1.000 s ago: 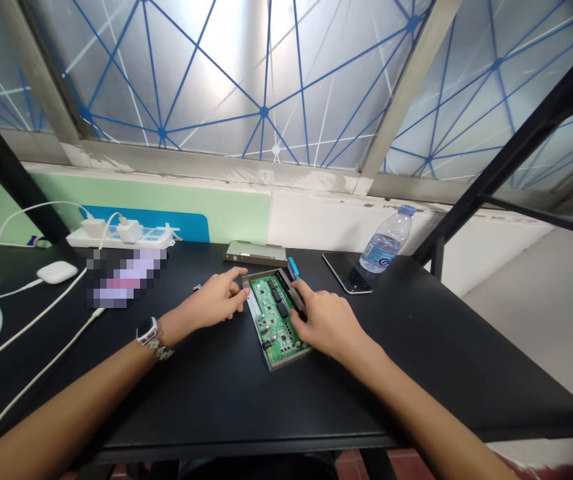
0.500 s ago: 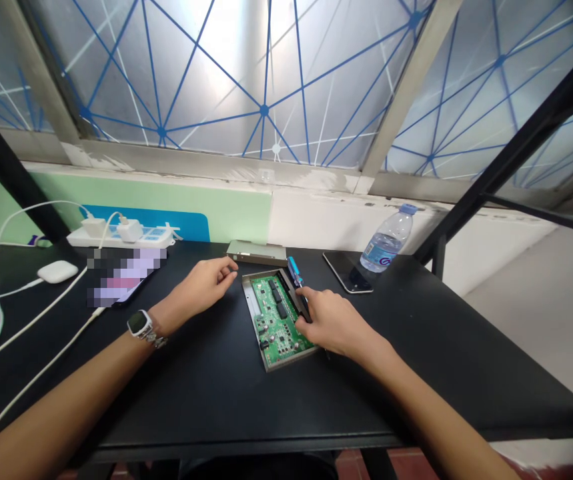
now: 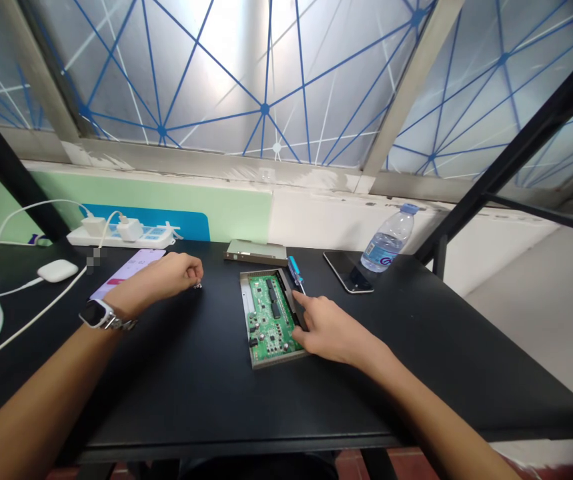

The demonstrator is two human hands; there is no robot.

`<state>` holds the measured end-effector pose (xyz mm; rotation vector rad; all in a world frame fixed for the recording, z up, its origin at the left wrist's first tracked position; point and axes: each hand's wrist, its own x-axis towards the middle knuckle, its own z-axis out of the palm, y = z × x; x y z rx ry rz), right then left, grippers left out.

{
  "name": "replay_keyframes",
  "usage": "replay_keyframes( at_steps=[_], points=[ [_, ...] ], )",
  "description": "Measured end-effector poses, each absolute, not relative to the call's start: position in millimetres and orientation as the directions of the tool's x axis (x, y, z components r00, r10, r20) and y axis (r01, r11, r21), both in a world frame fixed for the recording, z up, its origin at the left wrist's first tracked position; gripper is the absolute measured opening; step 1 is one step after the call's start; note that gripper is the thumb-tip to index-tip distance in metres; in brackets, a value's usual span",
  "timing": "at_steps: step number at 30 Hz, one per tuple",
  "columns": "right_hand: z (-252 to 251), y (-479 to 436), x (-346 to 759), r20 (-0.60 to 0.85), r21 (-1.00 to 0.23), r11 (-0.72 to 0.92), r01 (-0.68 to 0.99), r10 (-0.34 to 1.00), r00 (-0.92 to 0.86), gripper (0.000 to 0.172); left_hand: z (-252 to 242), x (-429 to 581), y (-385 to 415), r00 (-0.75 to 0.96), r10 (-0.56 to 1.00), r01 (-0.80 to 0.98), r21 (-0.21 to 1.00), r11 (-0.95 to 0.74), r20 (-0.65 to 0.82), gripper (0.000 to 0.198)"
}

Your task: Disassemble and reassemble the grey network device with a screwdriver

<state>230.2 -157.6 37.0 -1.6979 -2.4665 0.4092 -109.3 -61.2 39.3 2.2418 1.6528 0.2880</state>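
An open metal case with a green circuit board (image 3: 269,319) lies on the black table (image 3: 216,393). My right hand (image 3: 327,328) rests on the case's right edge, fingers bent against it and holding it steady. My left hand (image 3: 169,277) has its fingers curled together beside some small screws (image 3: 197,286) on the table, left of the case. A blue-handled screwdriver (image 3: 295,271) lies just behind the case.
The case's metal lid (image 3: 256,252) lies at the back. A dark phone (image 3: 348,271) and a water bottle (image 3: 386,240) stand back right. A lit phone (image 3: 131,269), white earbud case (image 3: 57,270), power strip (image 3: 121,234) and white cables (image 3: 26,320) fill the left side.
My left hand has left the case's left edge and moved left to the small screws. The case has turned slightly straighter under my right hand.
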Motion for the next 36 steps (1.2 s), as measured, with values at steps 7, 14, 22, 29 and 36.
replay_keyframes(
  at_steps=[7, 14, 22, 29, 36],
  points=[
    [36.1, -160.2, 232.0, -0.083, -0.288, 0.367, 0.885, 0.910, -0.405, 0.070, 29.8, -112.0, -55.2, 0.356, 0.934, 0.899, 0.277, -0.339, -0.012, 0.015],
    [39.0, -162.0, 230.0, -0.130, -0.337, 0.340, 0.878, 0.907, -0.401, 0.071, 25.2, -106.6, -52.4, 0.383, 0.924, 0.894, 0.257, -0.368, -0.009, 0.015],
    [39.6, -161.3, 224.7, -0.066, -0.252, 0.303, 0.919, 0.942, -0.329, 0.072, 28.4, -98.1, -53.6, 0.415, 0.910, 0.871, 0.276, -0.406, 0.030, 0.016],
    [32.3, -154.0, 217.0, 0.036, -0.222, 0.221, 0.950, 0.975, -0.219, 0.049, 39.3, -64.0, -72.2, 0.489, 0.845, 0.704, 0.473, -0.529, 0.217, 0.017],
    [27.8, -154.1, 207.7, 0.070, -0.241, 0.214, 0.947, 0.977, -0.203, 0.041, 32.9, -37.7, -89.5, 0.408, 0.847, 0.574, 0.626, -0.528, 0.340, 0.018]
  ],
)
